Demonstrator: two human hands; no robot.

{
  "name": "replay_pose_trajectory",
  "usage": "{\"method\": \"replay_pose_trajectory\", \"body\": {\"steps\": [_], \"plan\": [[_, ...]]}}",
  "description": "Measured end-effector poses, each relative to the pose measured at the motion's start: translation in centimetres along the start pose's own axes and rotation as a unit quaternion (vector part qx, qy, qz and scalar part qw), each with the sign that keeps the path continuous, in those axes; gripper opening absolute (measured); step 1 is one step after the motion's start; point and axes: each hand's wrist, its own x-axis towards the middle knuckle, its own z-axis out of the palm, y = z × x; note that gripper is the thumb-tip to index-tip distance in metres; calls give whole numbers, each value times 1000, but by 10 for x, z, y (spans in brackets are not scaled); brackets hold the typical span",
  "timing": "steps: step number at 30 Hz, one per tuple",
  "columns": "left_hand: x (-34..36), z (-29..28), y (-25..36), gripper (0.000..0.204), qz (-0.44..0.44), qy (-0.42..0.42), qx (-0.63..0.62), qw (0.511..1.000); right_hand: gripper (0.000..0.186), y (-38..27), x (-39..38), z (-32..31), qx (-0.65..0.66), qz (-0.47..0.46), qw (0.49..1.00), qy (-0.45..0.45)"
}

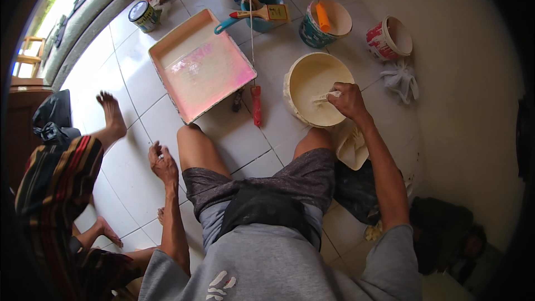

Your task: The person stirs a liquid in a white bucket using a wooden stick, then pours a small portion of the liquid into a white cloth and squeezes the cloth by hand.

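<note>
My right hand (346,100) is closed around a cream-coated stirring stick (321,98), its lower end in cream paint (312,75). The paint is inside a round white bucket (287,92), which stands in front of my right knee. My left hand (163,164) hovers beside my left knee with its fingers loosely bent and apart, holding nothing. Ahead of that knee lies a large paint tray (183,29), smeared with cream and pink paint. A long-rodded tool with a red handle (256,106) rests between the tray and the bucket.
A paintbrush (245,15) lies across a blue bucket (261,22). An orange-handled tool (322,18) sits in a teal bucket (312,36). Further right are a red-and-white bucket (382,42) and a plastic bag (400,81). Another person's bare foot (113,117) is at left.
</note>
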Motion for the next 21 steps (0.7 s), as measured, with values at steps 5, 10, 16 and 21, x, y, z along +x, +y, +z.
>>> {"method": "replay_pose_trajectory", "body": {"steps": [5, 10, 16, 21], "plan": [[-3, 95, 148, 28, 150, -306, -251, 906, 25, -2, 5, 5, -49, 10, 998, 43], [-17, 185, 194, 45, 68, -435, -253, 862, 27, -11, 19, 18, 8, -36, 999, -3], [-47, 207, 265, 55, 53, -304, -214, 927, 28, 2, 47, 23, -16, -63, 996, 62], [-43, 216, 277, 62, -13, -274, -150, 950, 25, 13, 52, -1, -70, 28, 996, 42]]}}
